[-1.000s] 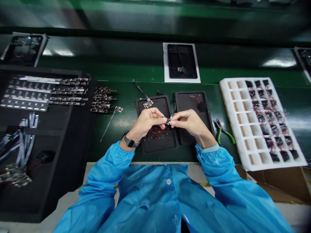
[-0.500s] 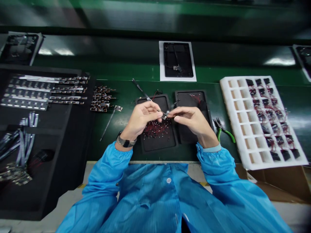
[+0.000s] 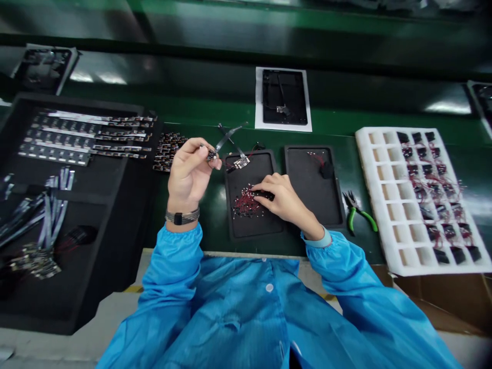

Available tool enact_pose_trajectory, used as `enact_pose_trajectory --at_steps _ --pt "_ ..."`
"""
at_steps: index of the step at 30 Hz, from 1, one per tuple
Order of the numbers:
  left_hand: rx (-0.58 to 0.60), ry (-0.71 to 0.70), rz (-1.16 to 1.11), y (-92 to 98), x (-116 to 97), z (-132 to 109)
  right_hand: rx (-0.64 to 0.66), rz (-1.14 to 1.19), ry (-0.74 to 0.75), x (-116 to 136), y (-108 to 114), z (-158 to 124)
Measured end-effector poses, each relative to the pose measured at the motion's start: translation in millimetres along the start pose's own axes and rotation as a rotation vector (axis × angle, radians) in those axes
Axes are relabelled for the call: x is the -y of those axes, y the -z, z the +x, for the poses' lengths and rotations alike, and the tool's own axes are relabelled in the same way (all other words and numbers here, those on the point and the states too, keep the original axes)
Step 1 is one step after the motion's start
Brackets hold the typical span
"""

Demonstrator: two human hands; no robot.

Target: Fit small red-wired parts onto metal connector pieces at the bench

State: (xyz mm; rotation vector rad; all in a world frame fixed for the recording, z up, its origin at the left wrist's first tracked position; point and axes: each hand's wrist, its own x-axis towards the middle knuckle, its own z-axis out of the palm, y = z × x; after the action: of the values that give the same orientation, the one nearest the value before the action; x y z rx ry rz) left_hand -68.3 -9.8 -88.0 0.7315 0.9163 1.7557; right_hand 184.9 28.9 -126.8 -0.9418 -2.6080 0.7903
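My left hand (image 3: pixel 189 171) is raised above the green mat, fingers pinched on a small circuit board (image 3: pixel 211 153) with a thin strip sticking out to the right. My right hand (image 3: pixel 277 197) rests low on the left black tray (image 3: pixel 238 225), fingertips closed in the pile of small red-wired parts (image 3: pixel 246 201). What they grip is too small to make out. Another small board with wires (image 3: pixel 241 163) lies at the tray's far end. The right black tray (image 3: pixel 307 179) holds one wired black part (image 3: pixel 326 168).
A white foam grid tray (image 3: pixel 378 195) with wired parts stands at the right, green-handled pliers (image 3: pixel 357 211) beside it. A black bin (image 3: pixel 96 205) with board strips and ribbon cables fills the left. A black panel on white paper (image 3: pixel 283 97) lies behind. Cardboard box at lower right.
My hands have separated. The left hand rose up and left with the small board; the right hand dropped onto the pile of red-wired parts. The view shifted slightly.
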Motion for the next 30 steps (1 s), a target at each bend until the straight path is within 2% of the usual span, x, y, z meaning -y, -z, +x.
enact_pose_trajectory --at_steps 4,6,9,12,21,30 --pt "0.029 0.018 -0.011 -1.6 3 0 -0.044 0.035 0.039 -2 -5 4" --pt "0.038 0.016 -0.012 -0.9 4 0 -0.1 0.124 0.032 -1 -4 4" --pt "0.046 0.027 -0.002 0.7 6 0 -0.188 0.354 0.04 1 2 4" --pt "0.058 0.046 0.007 0.1 9 -1 -0.213 0.591 0.023 2 10 3" --pt "0.072 0.106 0.035 -12.3 16 -4 -0.259 1.159 -0.185 -7 20 -5" --pt "0.065 0.122 0.073 -17.9 22 -7 -0.276 1.16 -0.293 -13 20 -7"
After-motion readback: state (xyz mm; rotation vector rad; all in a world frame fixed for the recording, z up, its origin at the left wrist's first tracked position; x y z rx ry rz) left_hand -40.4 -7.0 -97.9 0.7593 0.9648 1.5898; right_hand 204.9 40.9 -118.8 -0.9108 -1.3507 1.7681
